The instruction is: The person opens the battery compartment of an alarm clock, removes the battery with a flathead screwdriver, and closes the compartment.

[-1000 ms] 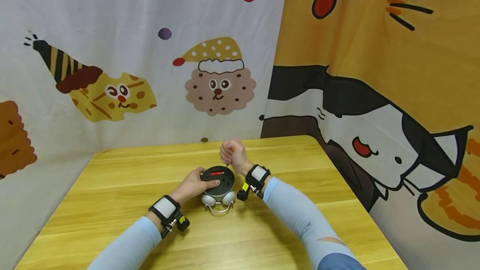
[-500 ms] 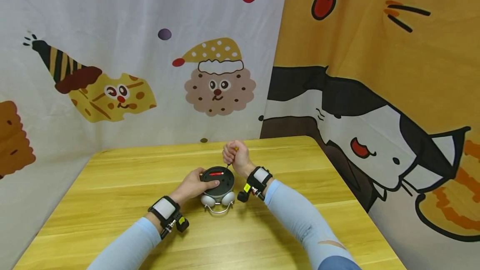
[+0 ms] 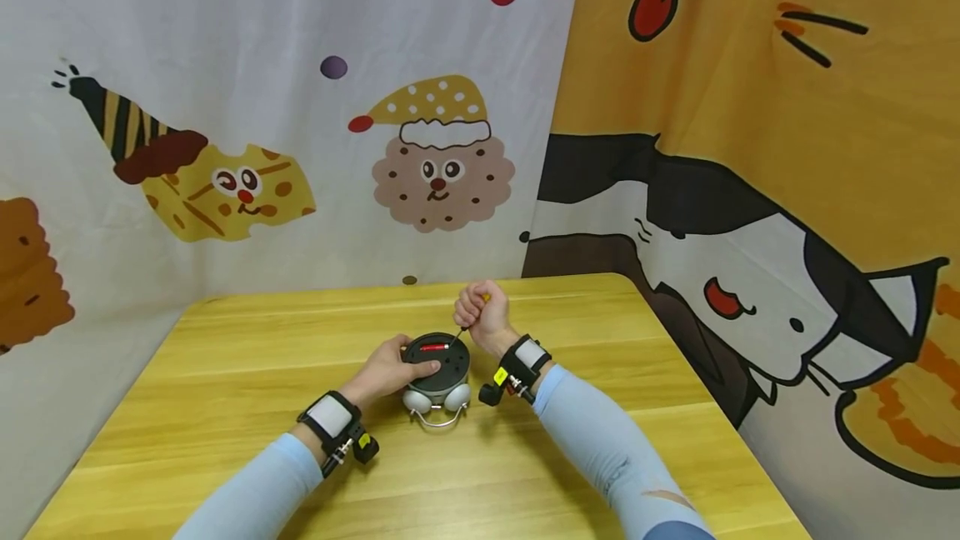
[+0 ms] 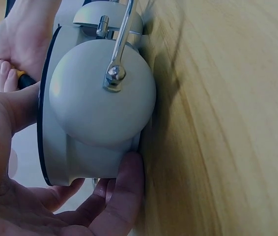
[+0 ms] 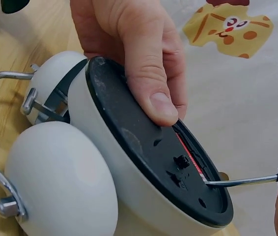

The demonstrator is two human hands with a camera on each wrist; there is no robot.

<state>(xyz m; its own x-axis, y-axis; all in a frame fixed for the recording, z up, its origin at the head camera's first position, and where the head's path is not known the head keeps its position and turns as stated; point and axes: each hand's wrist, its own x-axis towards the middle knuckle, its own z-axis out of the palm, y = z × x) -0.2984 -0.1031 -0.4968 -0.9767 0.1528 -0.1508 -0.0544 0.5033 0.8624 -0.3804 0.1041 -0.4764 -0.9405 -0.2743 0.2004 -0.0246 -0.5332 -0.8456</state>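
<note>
A white twin-bell alarm clock [image 3: 447,377] lies face down on the table, bells toward the person. My left hand [image 3: 392,369] grips its left side, thumb pressing on the black back [image 5: 124,115] and fingers curled under the body [image 4: 60,142]. A red battery [image 5: 189,155] sits in the uncovered slot in that back. In my right fist [image 3: 482,313] is a screwdriver [image 5: 244,181] with a yellow and black handle, mostly hidden by the fingers. Its shaft slants down to the left, and the tip is at the battery's end inside the slot.
The wooden table [image 3: 247,373] runs back to a printed curtain [image 3: 262,265]. The clock's metal handle [image 3: 438,422] and two bells [image 4: 102,93] stick out toward the person. A camera is strapped to each wrist.
My right hand has shifted a little to the right, tilting the screwdriver further over while its tip stays at the battery's end. The left hand and the clock keep their place.
</note>
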